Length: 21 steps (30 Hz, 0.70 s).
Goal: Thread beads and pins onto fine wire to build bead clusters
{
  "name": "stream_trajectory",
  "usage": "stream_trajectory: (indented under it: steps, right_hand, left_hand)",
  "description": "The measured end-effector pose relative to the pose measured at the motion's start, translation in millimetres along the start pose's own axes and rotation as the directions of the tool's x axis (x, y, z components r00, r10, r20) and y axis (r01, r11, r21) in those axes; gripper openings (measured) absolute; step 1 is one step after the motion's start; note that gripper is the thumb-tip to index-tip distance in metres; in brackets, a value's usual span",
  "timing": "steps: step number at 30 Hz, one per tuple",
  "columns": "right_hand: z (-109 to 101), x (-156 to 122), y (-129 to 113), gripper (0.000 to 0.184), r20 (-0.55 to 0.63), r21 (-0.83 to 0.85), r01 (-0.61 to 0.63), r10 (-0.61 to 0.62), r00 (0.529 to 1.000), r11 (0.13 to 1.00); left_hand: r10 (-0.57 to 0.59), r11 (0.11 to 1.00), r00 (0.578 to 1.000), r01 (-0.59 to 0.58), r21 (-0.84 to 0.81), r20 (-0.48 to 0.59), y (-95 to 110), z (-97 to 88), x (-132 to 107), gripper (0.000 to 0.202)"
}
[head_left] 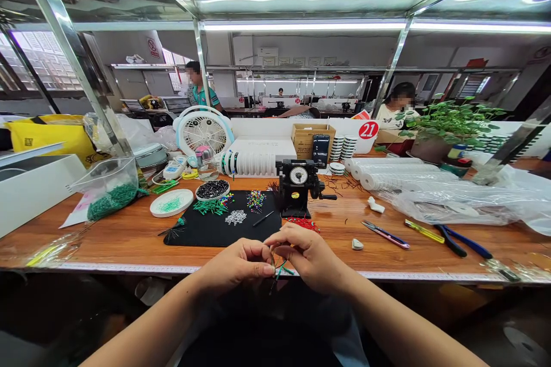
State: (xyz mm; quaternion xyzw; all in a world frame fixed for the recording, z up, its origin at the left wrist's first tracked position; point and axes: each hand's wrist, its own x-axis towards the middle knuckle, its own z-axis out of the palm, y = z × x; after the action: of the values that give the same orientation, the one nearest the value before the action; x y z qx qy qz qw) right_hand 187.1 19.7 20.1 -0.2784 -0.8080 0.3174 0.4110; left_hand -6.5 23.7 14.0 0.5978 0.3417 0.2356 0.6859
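Left hand (pixel 232 266) pinched nearly shut, right hand (pixel 307 258) curled likewise, fingertips of both close together on short green wires (pixel 279 269), worked steadily just past the wooden bench edge (pixel 129 255), black mat (pixel 206 235) beyond.

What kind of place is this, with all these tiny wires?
It looks like a workshop where people make small things by hand. You can see a long wooden workbench, a winding machine with a crank, and small green wires.
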Motion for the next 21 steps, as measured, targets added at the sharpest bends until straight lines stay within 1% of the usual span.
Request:
stream_trajectory:
  steps: [4,11,15,18,21]
  right_hand:
    - [-4,0,4,0.021,-0.003,-0.093,0.049,-0.05,0.999,0.994]
    - [-7,-5,12,0.029,0.034,-0.199,0.164,-0.16,0.986,0.966]
    - [-10,-6,14,0.03,0.079,-0.29,0.238,-0.225,0.971,0.927]
    - [-12,-8,15,0.032,0.126,-0.349,0.277,-0.248,0.961,0.895]
    - [-13,-10,17,0.034,0.132,-0.37,0.29,-0.258,0.957,0.883]
  left_hand:
    - [-0.005,1.0,1.0,0.005,-0.012,-0.01,-2,-2.1,1,0.025]
    - [-0.021,0.999,1.0,0.021,-0.04,0.008,-5,-6.0,2,0.022]
    - [-0.016,0.999,1.0,0.017,-0.036,0.023,-5,-6.0,2,0.021]
    - [-0.014,0.999,1.0,0.015,-0.048,0.028,-5,-6.1,2,0.02]
    - [-0.016,0.999,0.999,0.018,-0.05,0.028,-5,-6.6,2,0.021]
